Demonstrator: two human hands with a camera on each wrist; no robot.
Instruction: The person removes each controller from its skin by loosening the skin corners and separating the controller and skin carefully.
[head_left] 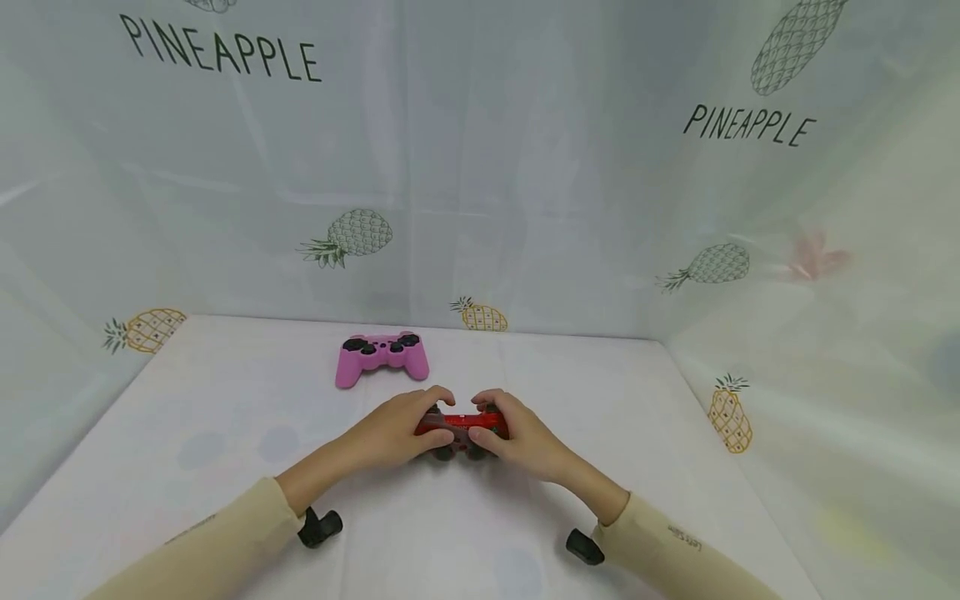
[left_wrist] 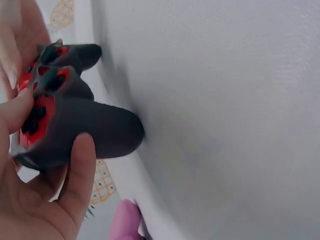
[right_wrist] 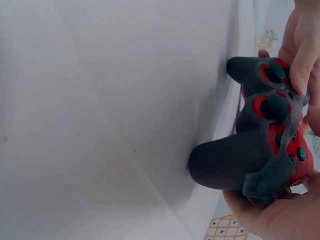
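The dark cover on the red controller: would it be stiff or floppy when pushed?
The dark cover is probably floppy: a bent flap sticks out at one corner. Its matte surface suggests it may not be slippery.

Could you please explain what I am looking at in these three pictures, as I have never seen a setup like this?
Of course. There is no robot here, only a person working with bare hands. The wide picture comes from a camera on the person's head, looking forward and down. The other two are close-ups from small cameras worn on the wrists: left camera and right camera.

The left hand and right hand together hold a red controller with a dark cover over much of it. Beyond them, a pink controller lies on the white table, nearer the left hand's side. Behind the table hangs a pale curtain printed with pineapples.
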